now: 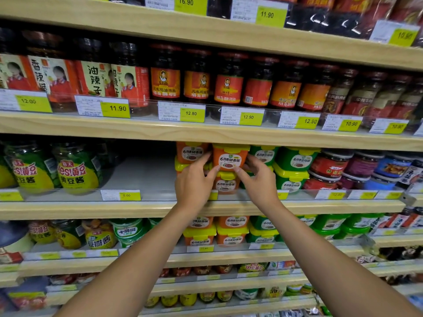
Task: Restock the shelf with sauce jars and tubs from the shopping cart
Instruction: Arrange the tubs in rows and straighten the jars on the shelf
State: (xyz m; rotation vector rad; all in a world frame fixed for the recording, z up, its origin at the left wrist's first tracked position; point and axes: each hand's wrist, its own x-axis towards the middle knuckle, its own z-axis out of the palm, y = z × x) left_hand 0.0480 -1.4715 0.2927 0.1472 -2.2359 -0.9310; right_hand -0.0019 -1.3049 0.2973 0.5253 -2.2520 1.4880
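Note:
An orange sauce tub with a yellow lid [230, 157] sits stacked on another orange tub [225, 185] on the middle shelf [142, 210]. My left hand [194, 181] holds its left side and my right hand [257, 179] holds its right side, fingers curled against the tub. More orange tubs [191, 152] stand just to the left, green tubs [295, 160] to the right. The shopping cart is out of view.
An open gap on the shelf [142, 172] lies left of the orange tubs, beside green-and-yellow soybean paste jars [77, 171]. Chili sauce jars [229, 85] fill the shelf above. Red-lidded tubs [329, 167] stand at the right. Lower shelves hold more tubs and jars.

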